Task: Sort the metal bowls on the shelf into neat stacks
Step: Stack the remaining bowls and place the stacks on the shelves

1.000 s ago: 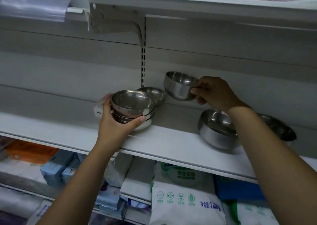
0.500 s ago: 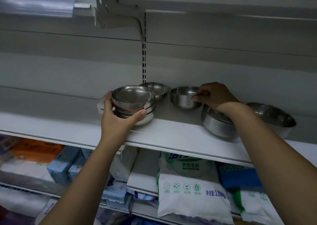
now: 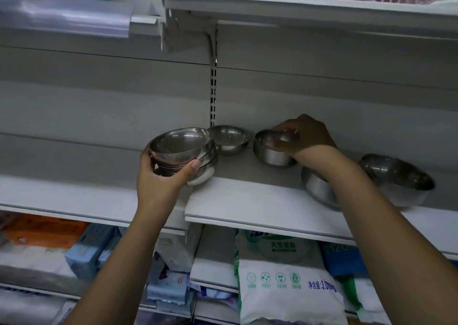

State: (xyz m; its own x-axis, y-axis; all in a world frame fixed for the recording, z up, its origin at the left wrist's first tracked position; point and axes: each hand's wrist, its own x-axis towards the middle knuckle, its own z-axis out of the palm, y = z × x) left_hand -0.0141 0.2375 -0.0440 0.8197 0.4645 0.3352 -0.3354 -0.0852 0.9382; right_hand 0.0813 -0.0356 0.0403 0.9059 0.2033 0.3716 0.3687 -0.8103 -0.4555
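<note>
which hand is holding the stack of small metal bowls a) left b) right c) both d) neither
a: the left hand grips the stack of small metal bowls, while the right hand holds a single bowl by its rim.

The small deep bowl (image 3: 270,155), which a second ago was hanging tilted in the air in the right hand (image 3: 303,136), is now sitting upright on the shelf (image 3: 247,200). It is standing toward the far side, just right of the shallow bowl (image 3: 229,140) and apart from it. The hand is no longer pinching the rim from the right. It is arching over the top, its fingers (image 3: 282,139) dipping inside the bowl. The forearm (image 3: 371,200) is now lying lower, covering most of the large bowl (image 3: 317,188) on the right.
</note>
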